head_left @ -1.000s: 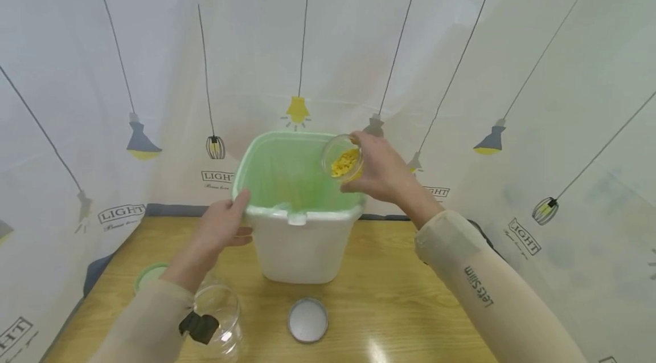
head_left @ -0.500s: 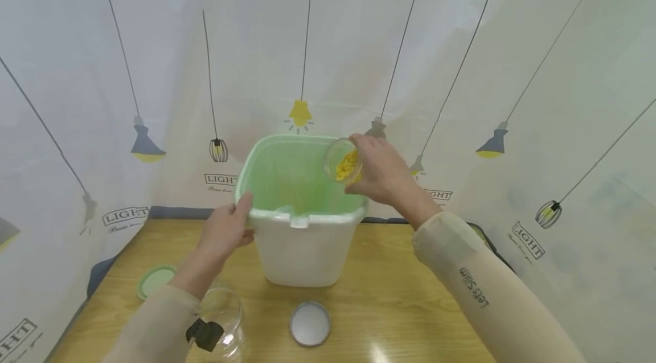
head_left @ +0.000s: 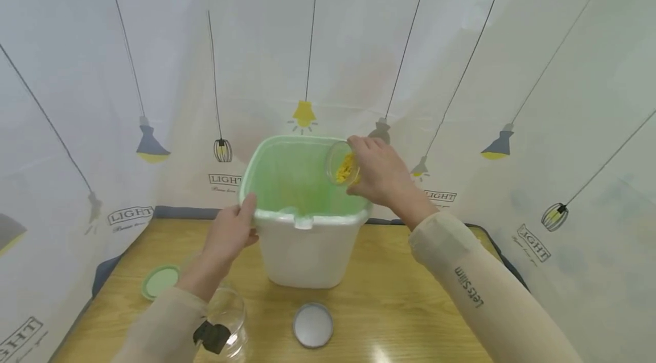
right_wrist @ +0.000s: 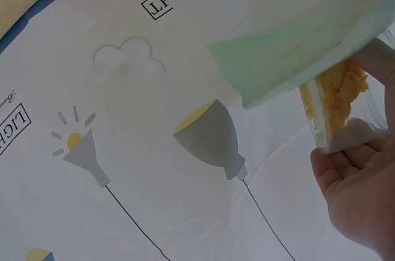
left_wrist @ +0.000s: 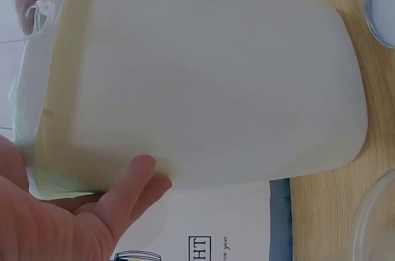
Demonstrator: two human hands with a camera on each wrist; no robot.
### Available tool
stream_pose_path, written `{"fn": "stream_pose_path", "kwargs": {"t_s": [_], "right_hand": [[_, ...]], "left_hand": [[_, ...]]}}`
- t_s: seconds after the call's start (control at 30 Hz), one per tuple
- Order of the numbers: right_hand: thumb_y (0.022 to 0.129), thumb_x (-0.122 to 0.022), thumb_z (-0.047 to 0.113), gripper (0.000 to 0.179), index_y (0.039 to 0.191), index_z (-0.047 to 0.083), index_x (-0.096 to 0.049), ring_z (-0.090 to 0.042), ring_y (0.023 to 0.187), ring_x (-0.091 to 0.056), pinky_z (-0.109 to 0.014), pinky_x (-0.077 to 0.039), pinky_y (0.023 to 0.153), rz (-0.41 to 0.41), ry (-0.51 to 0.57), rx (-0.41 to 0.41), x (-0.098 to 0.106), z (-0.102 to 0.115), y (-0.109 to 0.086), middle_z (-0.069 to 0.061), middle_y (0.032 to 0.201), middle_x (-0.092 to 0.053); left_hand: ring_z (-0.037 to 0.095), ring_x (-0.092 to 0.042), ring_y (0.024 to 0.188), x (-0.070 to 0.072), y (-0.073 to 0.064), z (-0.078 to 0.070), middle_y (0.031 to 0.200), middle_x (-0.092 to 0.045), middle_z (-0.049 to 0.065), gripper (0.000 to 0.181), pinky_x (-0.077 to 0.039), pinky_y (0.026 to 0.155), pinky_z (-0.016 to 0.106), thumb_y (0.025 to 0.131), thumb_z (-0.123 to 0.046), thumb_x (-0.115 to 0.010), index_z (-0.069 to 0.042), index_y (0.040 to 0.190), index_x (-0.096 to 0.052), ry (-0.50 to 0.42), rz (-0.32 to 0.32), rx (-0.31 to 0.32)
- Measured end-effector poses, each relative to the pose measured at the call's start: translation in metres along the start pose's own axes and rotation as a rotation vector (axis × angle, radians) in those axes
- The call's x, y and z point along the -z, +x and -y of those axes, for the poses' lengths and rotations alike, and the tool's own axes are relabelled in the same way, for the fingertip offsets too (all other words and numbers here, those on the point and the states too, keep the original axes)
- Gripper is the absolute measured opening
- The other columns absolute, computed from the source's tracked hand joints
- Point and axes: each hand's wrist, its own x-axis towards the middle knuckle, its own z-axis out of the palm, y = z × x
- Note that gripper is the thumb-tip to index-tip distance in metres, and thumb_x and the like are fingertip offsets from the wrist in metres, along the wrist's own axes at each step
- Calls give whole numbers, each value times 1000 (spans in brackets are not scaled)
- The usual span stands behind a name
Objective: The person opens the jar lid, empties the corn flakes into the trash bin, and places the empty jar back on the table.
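A white bin lined with a green bag stands in the middle of the wooden table. My left hand grips its rim at the left front corner, thumb on top, fingers along the outer wall, as the left wrist view shows. Over the bin's right side my right hand holds a clear jar, tilted with its mouth toward the bin's opening. Yellow flaky pieces lie inside the jar. In the right wrist view the bag's edge overlaps part of the jar.
A round silver-rimmed lid lies in front of the bin. At the left is a round green lid. Another clear jar stands near the left wrist. A white curtain printed with lamps surrounds the table's back and sides.
The jar in my right hand has turned a little, and less of the yellow pieces shows in the head view. The left hand keeps its grip. The whole head view has shifted slightly.
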Motion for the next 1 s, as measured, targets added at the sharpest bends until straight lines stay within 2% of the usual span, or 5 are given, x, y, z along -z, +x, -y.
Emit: {"fn": "stream_pose_path", "kwargs": {"t_s": [0.2, 0.47, 0.8, 1.0], "right_hand": [[67, -88, 26, 98, 146, 7, -34, -32, 138, -40, -48, -33, 117, -9, 1, -6, 2, -2, -1, -13, 147, -46], [67, -88, 25, 97, 146, 7, -35, -32, 137, -40, -47, -33, 117, -11, -6, 0, 4, -3, -4, -12, 146, -47], [66, -89, 22, 96, 145, 8, -36, -31, 136, -42, -47, -33, 118, -28, -36, 22, 3, 0, -3, -12, 146, -48], [69, -88, 22, 95, 146, 8, -35, -31, 138, -40, -47, -32, 118, -13, -48, 30, 5, 2, -4, -12, 147, -46]], "left_hand": [[42, -51, 128, -6, 2, -2, 144, -45, 27, 77, -56, 93, 38, 99, -60, -28, 0, 146, -37, -54, 13, -25], [44, -33, 141, -12, 3, -2, 154, -29, 27, 81, -50, 102, 44, 100, -60, -25, 5, 148, -29, -223, 91, -9], [44, -31, 143, -12, 0, -3, 156, -27, 26, 82, -49, 102, 44, 99, -62, -25, 2, 149, -28, -245, 99, 18], [44, -25, 145, -14, -2, -5, 157, -25, 23, 76, -47, 104, 47, 100, -59, -23, -1, 148, -30, -288, 165, 6]]}}
